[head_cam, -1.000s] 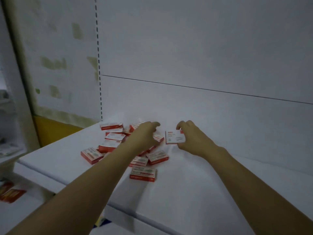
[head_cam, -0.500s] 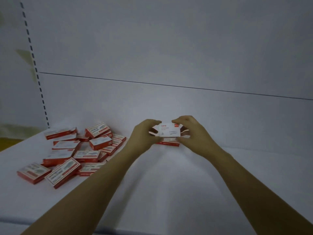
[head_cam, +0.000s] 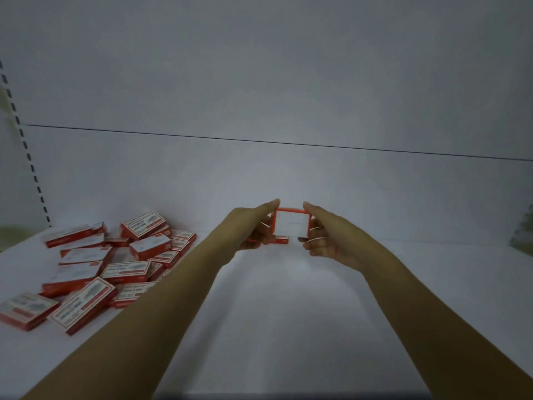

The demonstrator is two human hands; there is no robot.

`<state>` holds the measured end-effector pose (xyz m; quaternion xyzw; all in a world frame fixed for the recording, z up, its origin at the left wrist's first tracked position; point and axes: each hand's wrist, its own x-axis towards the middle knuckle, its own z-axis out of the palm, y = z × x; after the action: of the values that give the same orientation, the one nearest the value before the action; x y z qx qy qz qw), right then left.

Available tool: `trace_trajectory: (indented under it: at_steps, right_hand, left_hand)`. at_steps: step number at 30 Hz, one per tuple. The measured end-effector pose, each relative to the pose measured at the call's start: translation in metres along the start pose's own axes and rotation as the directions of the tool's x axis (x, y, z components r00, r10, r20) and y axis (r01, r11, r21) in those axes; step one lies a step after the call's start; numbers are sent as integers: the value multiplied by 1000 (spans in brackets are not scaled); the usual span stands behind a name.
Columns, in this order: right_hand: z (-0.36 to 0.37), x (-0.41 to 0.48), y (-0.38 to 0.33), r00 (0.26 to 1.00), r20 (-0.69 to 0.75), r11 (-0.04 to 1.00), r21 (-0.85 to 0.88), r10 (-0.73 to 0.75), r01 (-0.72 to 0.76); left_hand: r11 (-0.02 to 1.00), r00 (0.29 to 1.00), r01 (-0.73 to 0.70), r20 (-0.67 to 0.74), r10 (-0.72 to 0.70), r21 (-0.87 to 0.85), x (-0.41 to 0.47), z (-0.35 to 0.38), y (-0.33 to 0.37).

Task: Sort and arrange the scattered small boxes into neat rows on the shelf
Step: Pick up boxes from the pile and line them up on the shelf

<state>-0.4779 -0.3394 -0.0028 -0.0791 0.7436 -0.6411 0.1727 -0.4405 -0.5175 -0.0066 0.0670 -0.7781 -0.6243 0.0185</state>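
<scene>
Two hands, one box in hand.

Item 1: held box (head_cam: 292, 225). Small, with a white face and red edges. It stands upright on edge with its face toward the camera, at the middle rear of the shelf (head_cam: 288, 327), close to the back panel (head_cam: 288, 174). The left hand (head_cam: 253, 229) takes its left edge and the right hand (head_cam: 327, 239) its right edge. Each grip is closed on the box, pinching it from the side. Likely reason: a two-sided hold squares the box and lets it go down straight, so a row can start true to the rear wall.

Item 2: flat box (head_cam: 281, 240). It lies on the shelf directly below the held one, partly hidden by the left hand. Whether the two touch cannot be told. Probably the first of a row or the base of a stack.

Item 3: pile (head_cam: 115, 264). Many like boxes, red and white, heaped and overlapping at the shelf's left end, well apart from the hands, unsorted.

Item 4: slotted upright (head_cam: 28, 157), far left.

Task judged barely begun; most stock lies in the heap.
</scene>
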Motion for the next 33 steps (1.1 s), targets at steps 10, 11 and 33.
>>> trace_trajectory:
  at_steps: [10, 11, 33]
  right_hand:
    - [-8, -7, -5, 980, -20, 979, 34, -200, 200]
    - [-8, -10, -9, 964, -6, 964, -32, -266, 265]
    - [13, -18, 7, 834, -42, 528, -791, -550, 308]
  left_hand:
    - [996, 965, -39, 255, 57, -75, -1, -1, -17]
    - [993, 962, -57, 259, 82, -103, -1, 2, -21]
    - [875, 872, -447, -128, 473, 187, -13, 18, -18]
